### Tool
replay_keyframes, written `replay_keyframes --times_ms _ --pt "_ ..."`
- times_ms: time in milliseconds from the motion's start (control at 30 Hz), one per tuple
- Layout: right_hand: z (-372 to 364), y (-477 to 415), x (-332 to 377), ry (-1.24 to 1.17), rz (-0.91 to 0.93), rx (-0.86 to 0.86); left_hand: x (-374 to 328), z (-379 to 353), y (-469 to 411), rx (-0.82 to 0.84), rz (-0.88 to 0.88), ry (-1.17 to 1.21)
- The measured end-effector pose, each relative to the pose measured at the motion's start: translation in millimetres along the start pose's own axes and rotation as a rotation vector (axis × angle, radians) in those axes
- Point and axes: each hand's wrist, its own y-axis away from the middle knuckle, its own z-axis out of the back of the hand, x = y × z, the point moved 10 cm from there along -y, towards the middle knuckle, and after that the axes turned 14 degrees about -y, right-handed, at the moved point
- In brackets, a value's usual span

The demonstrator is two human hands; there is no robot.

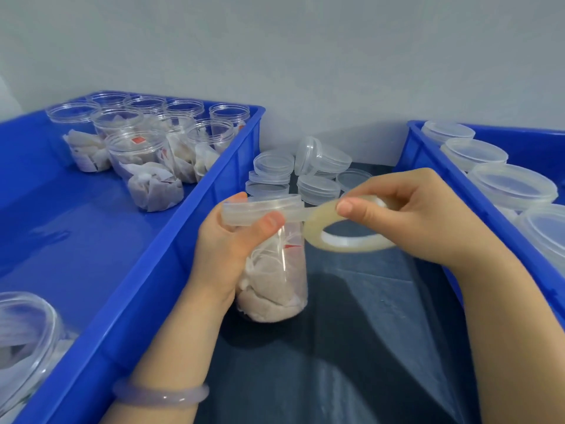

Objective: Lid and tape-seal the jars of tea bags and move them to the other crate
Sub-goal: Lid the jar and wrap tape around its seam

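Your left hand (pixel 220 252) grips the lidded jar (pixel 275 289), your right hand (pixel 412 218) pinches the tape roll (pixel 315 228) at 3 o'clock; slack risks wrinkles.

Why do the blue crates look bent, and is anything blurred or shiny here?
Head view: the wide-angle lens bows the edges of the left crate and right crate; soft glare sheens the left crate's floor; the corner jar at bottom left is blurred; the held jar and tape roll are fairly sharp; light is even, shadows faint.
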Motion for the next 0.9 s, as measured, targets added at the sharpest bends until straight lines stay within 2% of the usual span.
replay_keyframes --times_ms 200,333,567,700,767,833,900 --pt "5 1 -9 0.064 -0.068 -0.048 -2 -20 2 0.189 0.047 0.126" --pt "4 0 -14 0.052 -0.112 -0.072 -7 -25 7 0.237 0.034 0.191" --pt "3 -2 -16 0.062 -0.107 -0.093 -11 -24 10 0.286 0.0 0.045" --pt "-2 -3 -22 0.061 -0.122 -0.04 -13 -30 13 0.367 -0.024 0.025" --pt "-8 -3 -26 0.076 -0.154 0.015 -15 -30 13 0.367 -0.043 0.0" --pt "-14 -2 -28 0.088 -0.151 0.053 -14 -25 10 0.299 -0.024 -0.034" --pt "-13 -3 -24 0.08 -0.113 0.015 -13 -17 10 0.228 -0.023 -0.081"
